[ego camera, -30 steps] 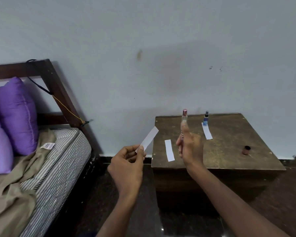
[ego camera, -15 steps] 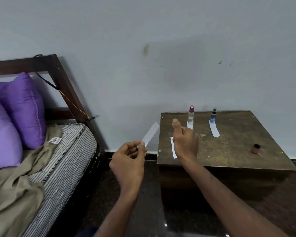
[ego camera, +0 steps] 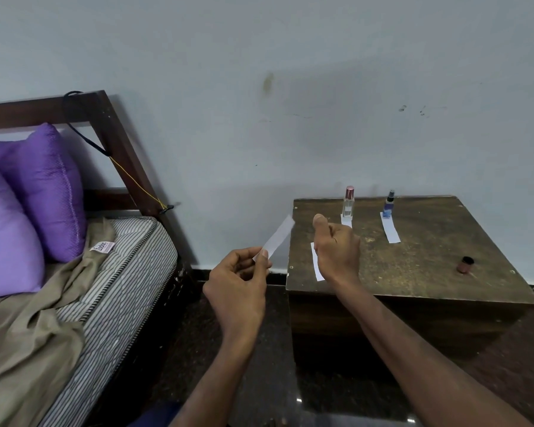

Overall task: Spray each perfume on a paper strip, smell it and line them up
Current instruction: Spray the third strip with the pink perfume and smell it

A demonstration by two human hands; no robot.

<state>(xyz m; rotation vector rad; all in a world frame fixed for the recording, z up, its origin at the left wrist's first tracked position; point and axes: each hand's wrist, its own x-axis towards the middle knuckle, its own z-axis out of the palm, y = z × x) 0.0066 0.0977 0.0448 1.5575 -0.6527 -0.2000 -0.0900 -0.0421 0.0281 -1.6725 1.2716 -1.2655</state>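
Observation:
My left hand (ego camera: pixel 239 283) pinches a white paper strip (ego camera: pixel 278 236) by its lower end, tilted up to the right, left of the wooden side table (ego camera: pixel 429 266). My right hand (ego camera: pixel 336 249) hovers over the table's left part, thumb up, fingers loosely curled, holding nothing. A clear perfume bottle with a pink cap (ego camera: pixel 348 203) stands upright at the table's back on a short strip (ego camera: pixel 346 221). To its right a blue bottle (ego camera: pixel 389 203) stands at the top of another strip (ego camera: pixel 390 231). A third strip (ego camera: pixel 317 269) lies near the left edge, partly behind my right hand.
A small brown cap (ego camera: pixel 465 264) lies on the table's right side. A bed with a striped mattress (ego camera: pixel 130 272), beige sheet and purple pillows (ego camera: pixel 43 192) fills the left. Dark floor separates bed and table. A plain wall stands behind.
My right hand has set the pink-capped bottle down at the back of the table and drawn back empty. My left hand still holds its strip.

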